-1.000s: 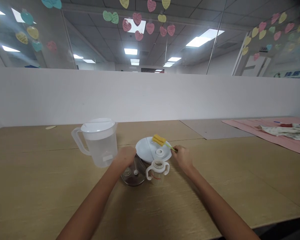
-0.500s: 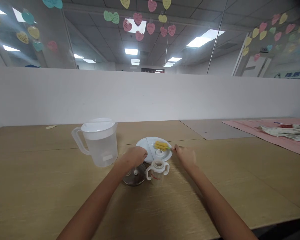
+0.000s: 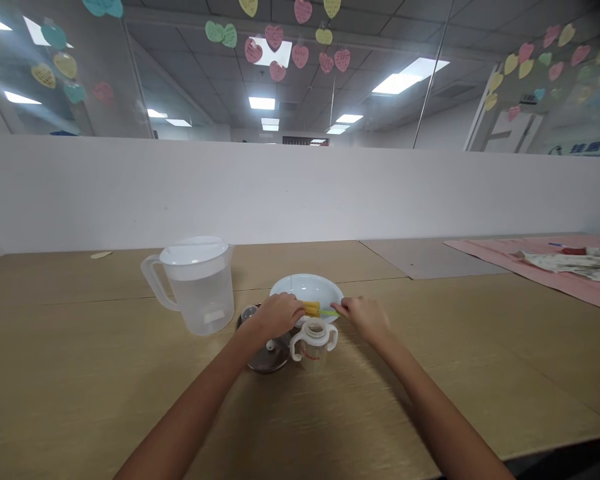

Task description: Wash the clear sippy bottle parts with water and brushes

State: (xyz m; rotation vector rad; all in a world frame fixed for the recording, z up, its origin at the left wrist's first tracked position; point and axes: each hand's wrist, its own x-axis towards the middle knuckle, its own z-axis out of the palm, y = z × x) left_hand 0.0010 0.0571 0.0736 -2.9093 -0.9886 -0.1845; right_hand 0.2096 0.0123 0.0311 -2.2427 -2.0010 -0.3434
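Note:
My left hand (image 3: 281,315) is closed around the near end of a yellow sponge brush (image 3: 312,307), likely a bottle brush. Fingers pinched, my right hand (image 3: 365,316) grips its thin green handle from the other side. The brush is held level over a white bowl (image 3: 313,285). Just in front of the bowl stands a clear baby bottle (image 3: 314,347) with two white handles and no lid on its open neck. Partly under my left wrist lies a round, dark metallic dish or lid (image 3: 269,359), with small pieces on it.
A lidded clear plastic pitcher (image 3: 200,290) holding water stands to the left. At the far right, a pink cloth (image 3: 500,260) carries crumpled fabric. A white wall (image 3: 300,193) with glass above closes off the table's back.
The yellow sponge brush has come up off the bowl, and my left hand has moved right and closed on its sponge end. My right hand keeps the green handle, slightly lower and further left.

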